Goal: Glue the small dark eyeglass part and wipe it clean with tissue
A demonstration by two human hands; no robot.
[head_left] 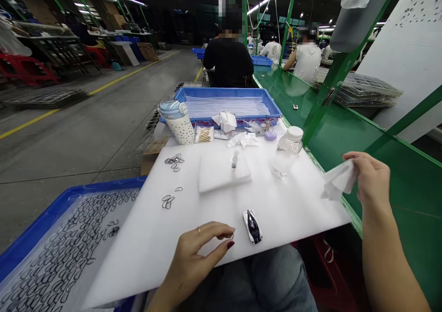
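Note:
My left hand (203, 245) is over the front of the white foam sheet (138, 238), thumb and forefinger pinched on a small thin piece with a dark edge (232, 236), mostly hidden by the fingertips. Just right of those fingers lies a white and black toy car (253, 227). Out at the right, my right hand (373, 178) grips a white tissue (340, 181), which hangs down beside the sheet's right edge. On the left of the sheet are several dark-rimmed loop pieces (168, 202), with another cluster of loops (174, 160) behind them.
A foam block (224, 176) carries a small upright syringe-like tube (234, 161). Around it stand a clear bottle (287, 153), a dotted tumbler (177, 123) and cotton swabs (204, 134). A blue tray (228, 92) is behind; a blue bin (69, 192) of loops sits left. The green conveyor (331, 137) runs right.

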